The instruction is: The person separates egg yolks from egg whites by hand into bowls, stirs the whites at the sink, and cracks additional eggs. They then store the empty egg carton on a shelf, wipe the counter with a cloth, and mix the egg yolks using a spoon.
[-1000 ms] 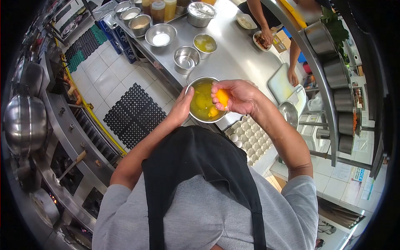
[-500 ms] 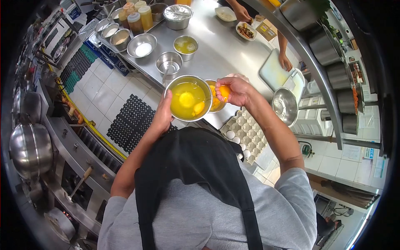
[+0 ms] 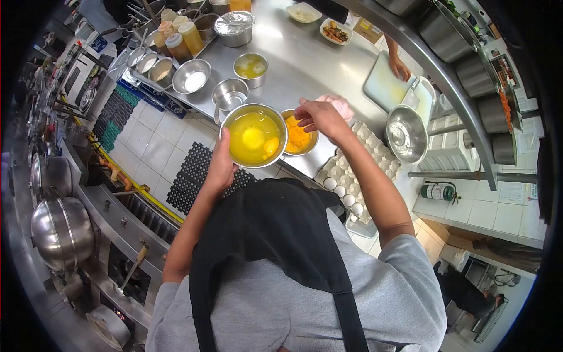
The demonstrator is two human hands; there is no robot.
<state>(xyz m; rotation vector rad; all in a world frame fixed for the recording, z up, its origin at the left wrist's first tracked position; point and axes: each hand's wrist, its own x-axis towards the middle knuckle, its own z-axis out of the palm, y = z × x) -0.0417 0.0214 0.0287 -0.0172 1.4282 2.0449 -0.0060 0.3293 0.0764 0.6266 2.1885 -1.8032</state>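
Observation:
My left hand (image 3: 221,164) grips the side of a steel bowl (image 3: 285,142) of clear yellowish egg white (image 3: 239,130). A yolk (image 3: 271,146) lies in it near the right side; a bright round patch in the middle may be another yolk or glare. Close beside it, a second steel bowl (image 3: 317,142) contains several orange yolks (image 3: 298,139). Over that bowl's right edge is my right hand (image 3: 324,119), fingers loosely bent and apart, with nothing visible in them. An egg tray (image 3: 375,154) with several white eggs (image 3: 349,200) sits by my right forearm.
Beyond are a steel pot (image 3: 230,94), a cup of yellow liquid (image 3: 251,81), a bowl of white powder (image 3: 189,85) and sauce bottles (image 3: 190,39). Another person's hand (image 3: 400,68) rests on a cutting board (image 3: 377,88). A steel bowl (image 3: 407,126) stands at right, under a shelf (image 3: 451,94).
The yolk that was in my right hand is gone from it, and the fingers have loosened. The other person's second hand has left the food dish. The whole view has shifted slightly.

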